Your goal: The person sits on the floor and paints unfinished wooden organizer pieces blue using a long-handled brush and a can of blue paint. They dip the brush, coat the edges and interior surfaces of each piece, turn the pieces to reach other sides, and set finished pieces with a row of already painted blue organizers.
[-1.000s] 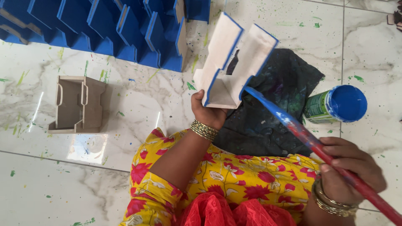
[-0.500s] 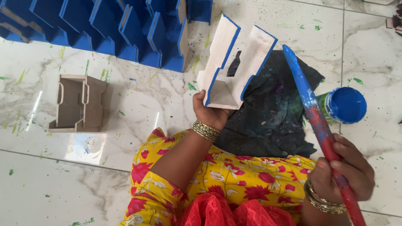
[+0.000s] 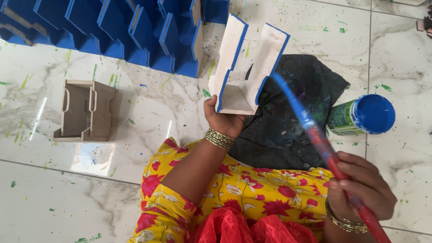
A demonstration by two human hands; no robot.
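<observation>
The left hand (image 3: 222, 119) fingers clamp the base of a half-painted holder (image 3: 246, 67), raised over the floor, its long axis pointing up-frame. The right hand (image 3: 362, 191) fingers grip a brush (image 3: 315, 132), tip at the holder's right wall; a wobble could smear the bare inside or drip on the dark cloth (image 3: 292, 121).

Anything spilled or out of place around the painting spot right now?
No spill: the open paint can stands upright beside the dark cloth. Only green and blue paint flecks dot the marble floor, likely stray splatter.
</observation>
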